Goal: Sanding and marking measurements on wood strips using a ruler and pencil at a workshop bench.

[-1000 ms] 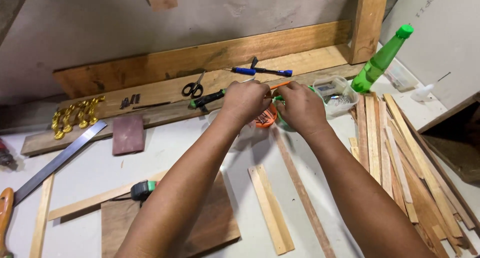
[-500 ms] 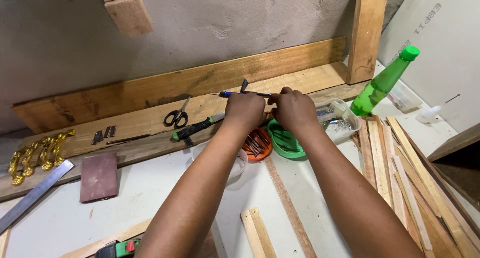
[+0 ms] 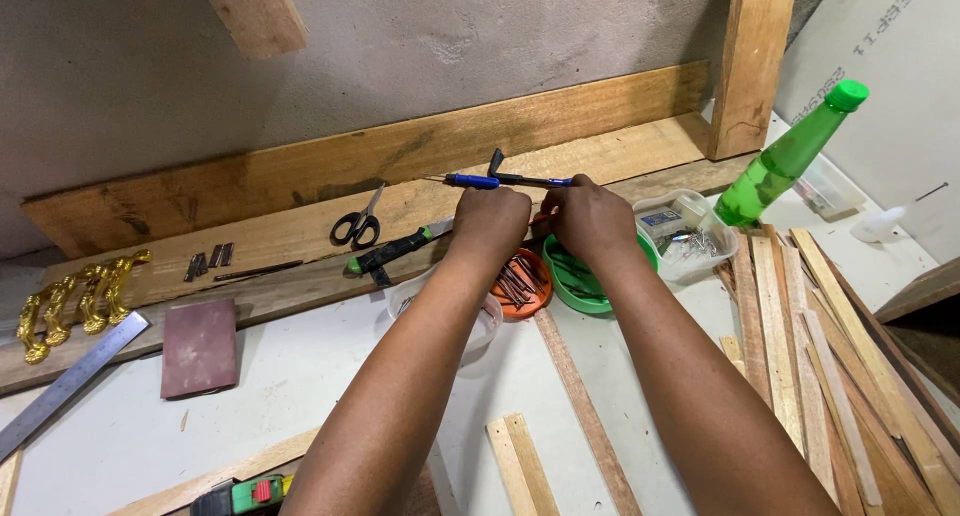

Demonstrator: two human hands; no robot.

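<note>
My left hand (image 3: pixel 490 221) and my right hand (image 3: pixel 592 219) are held close together, knuckles up, fingertips meeting above two small bowls. The fingers are curled and hidden behind the backs of the hands, so whatever sits between them cannot be made out. Just below the left hand is an orange bowl (image 3: pixel 520 288) of dark nails. A green bowl (image 3: pixel 588 286) with a few nails sits under the right hand. Two blue-handled screwdrivers (image 3: pixel 472 181) lie on the plank just beyond the knuckles.
On the wooden plank (image 3: pixel 300 241) lie scissors (image 3: pixel 357 224), a green-and-black handled tool (image 3: pixel 395 252) and gold handles (image 3: pixel 70 301). A clear container (image 3: pixel 690 234) and green bottle (image 3: pixel 790 156) stand right. Wood strips (image 3: pixel 815 346) pile at right; a sandpaper block (image 3: pixel 200 346) and steel ruler (image 3: pixel 60 384) lie left.
The view has tilted up and shifted, so the bench items sit lower and further left. Both hands stayed together over the bowls, edging toward the screwdrivers.
</note>
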